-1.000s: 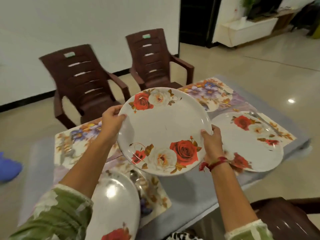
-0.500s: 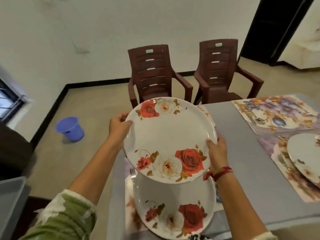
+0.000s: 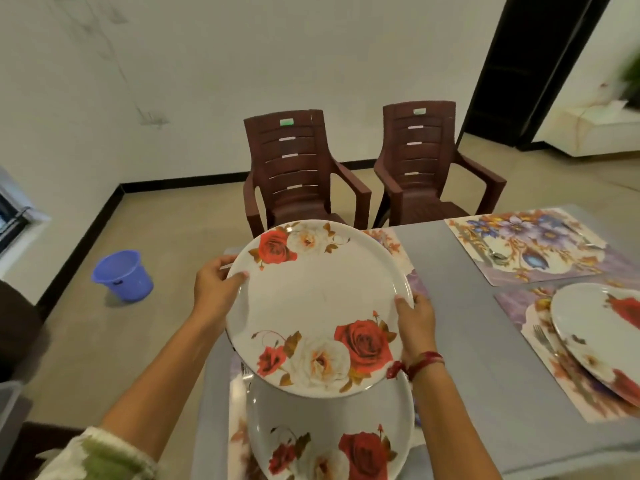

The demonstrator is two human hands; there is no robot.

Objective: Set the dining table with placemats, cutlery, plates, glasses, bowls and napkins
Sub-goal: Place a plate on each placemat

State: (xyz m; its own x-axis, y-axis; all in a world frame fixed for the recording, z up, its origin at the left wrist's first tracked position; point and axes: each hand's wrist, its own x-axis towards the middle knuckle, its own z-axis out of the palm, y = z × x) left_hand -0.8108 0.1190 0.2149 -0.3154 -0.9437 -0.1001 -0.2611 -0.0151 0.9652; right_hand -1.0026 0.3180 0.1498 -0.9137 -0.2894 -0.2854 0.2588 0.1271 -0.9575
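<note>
And there was the held plate (image 3: 318, 299), roses up, clear of the table (image 3: 460, 323) and tipped a little toward the camera. The left hand (image 3: 216, 289) clamped the rim at nine o'clock, thumb on top and fingers tucked under. The right hand (image 3: 414, 323) did the same at four o'clock. Both had a firm pinch on it.

The relation that mattered was this. A mat ahead (image 3: 393, 245) lay at twelve o'clock from the hands, mostly hidden behind the plate, with only its right corner showing. I'd judge that as the landing spot, a straight push forward and down. The plate is round, so no long axis to line up, and neither hand looked clearly nearer.

Now the count. There were three plates. One was in the air, and a second plate (image 3: 325, 420) sat at six o'clock on the near mat (image 3: 237, 441). A third plate (image 3: 595, 327) sat at three o'clock on the right mat (image 3: 512, 303).

There were four mats in all, the last a far mat (image 3: 540, 247) at one o'clock, with no plate on it.

For cutlery, a fork (image 3: 542, 336) lay beside the third plate and a spoon (image 3: 497, 258) on the far mat. Something shiny by the near mat I couldn't make out. I saw no glasses, bowls or napkins, so plenty looked left to do.

Two chairs stood at twelve o'clock, the left chair (image 3: 294, 174) and the right chair (image 3: 426, 161).
</note>
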